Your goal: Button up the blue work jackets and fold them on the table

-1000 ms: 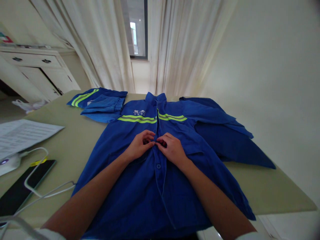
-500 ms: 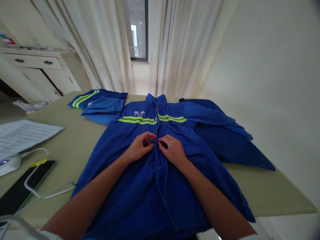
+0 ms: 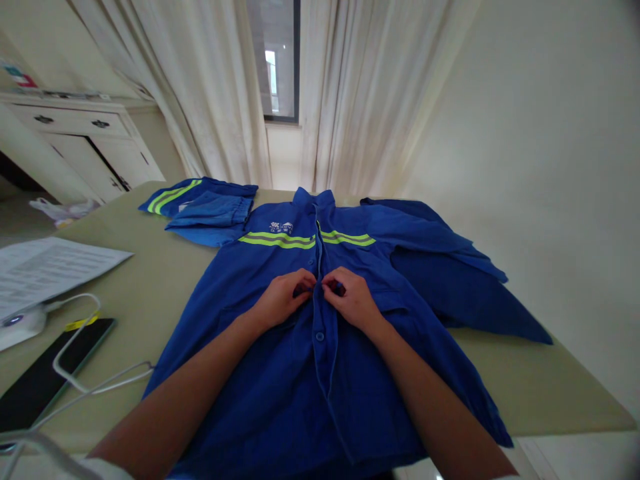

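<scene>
A blue work jacket [image 3: 280, 400] with yellow-green and grey reflective stripes lies spread face up on the table, its collar away from me. At the middle of its front opening, my left hand [image 3: 283, 298] pinches the placket edge from the left. Opposite it, my right hand [image 3: 353, 298] pinches the other side, thumb and forefinger together. The fingertips almost meet, and whatever button lies between them is hidden. Below the hands a round button [image 3: 319, 337] shows on the placket. Another small button [image 3: 311, 262] sits above them.
Folded blue clothing [image 3: 210, 210] lies at the back left, and darker blue fabric [image 3: 470, 293] under the right sleeve. On the left of the table [image 3: 150, 280] are printed papers [image 3: 60, 270], a black phone [image 3: 55, 373] and a white cable [image 3: 65, 373]. Curtains [image 3: 200, 87] hang behind.
Both hands have slid slightly down along the placket, still pinching it. The button above them is now uncovered. The view has shifted a little.
</scene>
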Tool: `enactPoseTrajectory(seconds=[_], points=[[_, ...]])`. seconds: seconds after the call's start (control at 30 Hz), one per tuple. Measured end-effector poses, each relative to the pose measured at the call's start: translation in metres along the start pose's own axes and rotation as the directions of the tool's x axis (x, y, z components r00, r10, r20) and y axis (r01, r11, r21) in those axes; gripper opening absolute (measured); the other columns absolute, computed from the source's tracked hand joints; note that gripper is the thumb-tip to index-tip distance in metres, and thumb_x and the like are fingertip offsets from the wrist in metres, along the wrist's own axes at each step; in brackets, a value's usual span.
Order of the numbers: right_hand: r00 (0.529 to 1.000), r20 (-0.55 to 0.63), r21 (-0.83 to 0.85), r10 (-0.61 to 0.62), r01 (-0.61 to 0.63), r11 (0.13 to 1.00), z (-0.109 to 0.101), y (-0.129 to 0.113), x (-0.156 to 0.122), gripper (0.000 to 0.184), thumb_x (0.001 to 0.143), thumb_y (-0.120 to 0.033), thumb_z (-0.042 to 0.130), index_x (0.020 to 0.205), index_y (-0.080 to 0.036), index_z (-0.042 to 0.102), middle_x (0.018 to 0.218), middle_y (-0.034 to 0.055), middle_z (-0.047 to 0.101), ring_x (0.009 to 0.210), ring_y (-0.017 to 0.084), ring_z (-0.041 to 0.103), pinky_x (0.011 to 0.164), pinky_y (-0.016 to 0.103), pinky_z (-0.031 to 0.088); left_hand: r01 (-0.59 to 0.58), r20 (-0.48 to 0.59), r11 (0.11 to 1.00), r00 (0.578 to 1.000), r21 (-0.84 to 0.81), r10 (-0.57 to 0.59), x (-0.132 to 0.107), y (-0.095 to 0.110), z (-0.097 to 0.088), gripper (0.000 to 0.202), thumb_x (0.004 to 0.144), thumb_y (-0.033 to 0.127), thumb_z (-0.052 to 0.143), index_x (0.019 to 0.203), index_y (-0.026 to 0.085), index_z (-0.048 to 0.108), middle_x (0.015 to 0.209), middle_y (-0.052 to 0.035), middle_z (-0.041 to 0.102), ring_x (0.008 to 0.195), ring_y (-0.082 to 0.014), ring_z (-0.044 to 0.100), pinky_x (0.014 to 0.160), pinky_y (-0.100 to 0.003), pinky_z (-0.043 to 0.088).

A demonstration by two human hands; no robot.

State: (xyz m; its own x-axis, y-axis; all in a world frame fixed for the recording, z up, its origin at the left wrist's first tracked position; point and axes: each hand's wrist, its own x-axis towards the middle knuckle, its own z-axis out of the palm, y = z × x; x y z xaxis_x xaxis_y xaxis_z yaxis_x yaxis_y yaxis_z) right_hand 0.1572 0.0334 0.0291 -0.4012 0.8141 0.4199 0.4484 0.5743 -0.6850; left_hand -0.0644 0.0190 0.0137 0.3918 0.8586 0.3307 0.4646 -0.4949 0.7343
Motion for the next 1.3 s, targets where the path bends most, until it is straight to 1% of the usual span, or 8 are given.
enactPoseTrajectory(seconds=[0.07,0.13,0.23,0.37,0.6,0.87,1.17,1.3], points=[[1.000,0.005,0.032,0.009,-0.010,0.999,-0.003,0.002,0.000,0.008,0.088,-0.016,0.067,0.091,-0.022,0.073,0.084,0.0013,0.067,0.074,0.015,0.062,0.067,0.026,0.048,-0.021,-0.023,0.998,0.999,0.064,0.023,0.000,0.000,0.000,0.017,0.094,0.019,0.064,0.109,0.025,0.069,0.100,-0.0012,0.076,0.093,-0.0193,0.073,0.089,-0.033,0.058],[1.000,0.010,0.069,0.027,-0.027,0.997,-0.004,0.003,0.000,0.007,0.088,-0.018,0.068,0.091,-0.022,0.073,0.084,0.0011,0.068,0.073,0.015,0.062,0.064,0.025,0.047,-0.023,-0.084,0.995,0.996,0.094,0.031,0.000,0.002,0.000,0.014,0.096,0.024,0.064,0.108,0.025,0.072,0.101,-0.0020,0.077,0.092,-0.0195,0.073,0.089,-0.033,0.058],[0.999,0.011,0.116,0.043,-0.044,0.992,-0.003,0.003,0.001,0.006,0.090,-0.021,0.068,0.091,-0.022,0.073,0.085,0.0011,0.070,0.073,0.015,0.063,0.064,0.025,0.047,-0.004,-0.172,0.999,0.985,0.038,0.010,0.001,0.005,0.000,0.015,0.096,0.027,0.065,0.106,0.024,0.076,0.100,-0.0026,0.079,0.090,-0.0194,0.074,0.087,-0.032,0.059],[0.999,0.004,0.143,0.041,-0.041,0.989,0.002,0.003,0.002,0.006,0.091,-0.023,0.069,0.092,-0.022,0.074,0.085,0.0015,0.071,0.073,0.015,0.064,0.064,0.026,0.047,0.028,-0.211,0.998,0.977,-0.055,-0.039,0.001,0.009,0.001,0.015,0.095,0.028,0.067,0.101,0.022,0.079,0.096,-0.0028,0.081,0.089,-0.0197,0.076,0.084,-0.031,0.060],[0.999,0.037,0.156,-0.027,0.021,0.987,0.000,0.001,0.005,0.007,0.091,-0.023,0.068,0.090,-0.022,0.075,0.088,0.0032,0.071,0.073,0.016,0.063,0.065,0.027,0.047,0.110,-0.214,0.981,0.966,-0.158,-0.143,0.003,0.006,0.006,0.013,0.090,0.028,0.070,0.096,0.022,0.079,0.091,-0.0019,0.081,0.083,-0.0201,0.076,0.079,-0.031,0.059],[0.998,-0.065,0.126,-0.023,0.031,0.992,0.004,-0.004,0.002,0.007,0.091,-0.020,0.070,0.091,-0.022,0.076,0.086,0.0033,0.071,0.076,0.017,0.066,0.066,0.028,0.049,0.082,-0.176,0.985,0.978,-0.151,-0.108,0.003,0.009,0.004,0.013,0.091,0.024,0.068,0.095,0.021,0.079,0.090,-0.0010,0.081,0.083,-0.0184,0.076,0.077,-0.028,0.058],[0.997,-0.029,0.156,-0.068,0.072,0.985,0.002,0.002,0.006,0.007,0.089,-0.020,0.070,0.090,-0.022,0.077,0.085,0.0031,0.073,0.070,0.015,0.064,0.063,0.026,0.050,0.112,-0.220,0.987,0.966,-0.117,-0.136,0.001,0.011,0.010,0.011,0.090,0.024,0.069,0.094,0.021,0.079,0.088,-0.0001,0.080,0.080,-0.0176,0.074,0.076,-0.027,0.055],[1.000,0.014,0.182,-0.014,0.012,0.983,0.003,0.008,0.008,0.008,0.089,-0.022,0.071,0.090,-0.022,0.079,0.082,0.0022,0.075,0.068,0.015,0.066,0.063,0.026,0.050,0.138,-0.223,0.981,0.961,-0.137,-0.166,0.001,0.011,0.011,0.012,0.090,0.025,0.069,0.095,0.021,0.079,0.088,-0.0010,0.080,0.081,-0.0181,0.074,0.075,-0.028,0.055]])
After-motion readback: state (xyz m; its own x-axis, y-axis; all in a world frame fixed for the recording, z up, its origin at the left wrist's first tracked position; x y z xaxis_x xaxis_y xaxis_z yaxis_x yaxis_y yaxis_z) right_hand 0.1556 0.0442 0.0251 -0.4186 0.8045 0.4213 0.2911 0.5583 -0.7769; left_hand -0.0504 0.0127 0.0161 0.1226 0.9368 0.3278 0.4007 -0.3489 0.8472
